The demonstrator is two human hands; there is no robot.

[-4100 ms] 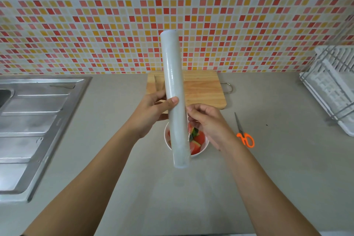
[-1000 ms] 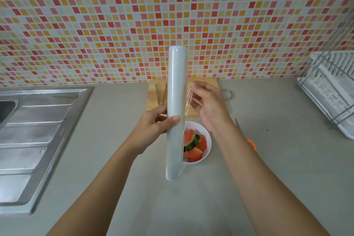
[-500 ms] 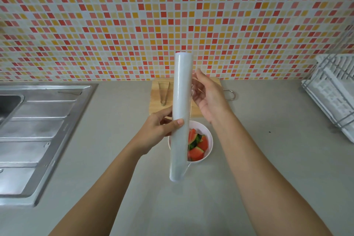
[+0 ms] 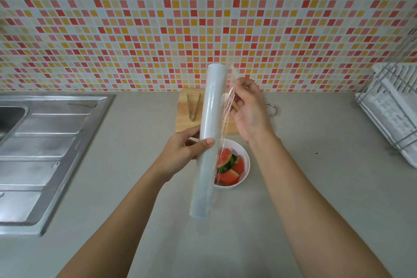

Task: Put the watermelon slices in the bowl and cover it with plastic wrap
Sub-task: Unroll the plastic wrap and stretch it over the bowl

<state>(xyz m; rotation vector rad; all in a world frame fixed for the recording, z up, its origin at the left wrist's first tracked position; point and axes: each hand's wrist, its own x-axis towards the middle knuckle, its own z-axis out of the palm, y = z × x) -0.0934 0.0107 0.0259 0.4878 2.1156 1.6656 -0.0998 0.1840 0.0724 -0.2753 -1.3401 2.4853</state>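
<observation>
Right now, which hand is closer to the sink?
Left. The left hand grips the wrap roll to the right of the sink; the right hand pinches the loose film beyond the roll, farther away.

A single wide-angle camera on the person's head is looking forward and down, facing the tiled wall (image 4: 158, 18) and taking in the counter (image 4: 327, 187) close below; both forearms (image 4: 126, 205) are reaching in from the bottom edge, the sink (image 4: 45, 142) lying left, the rack (image 4: 392, 106) right.
</observation>
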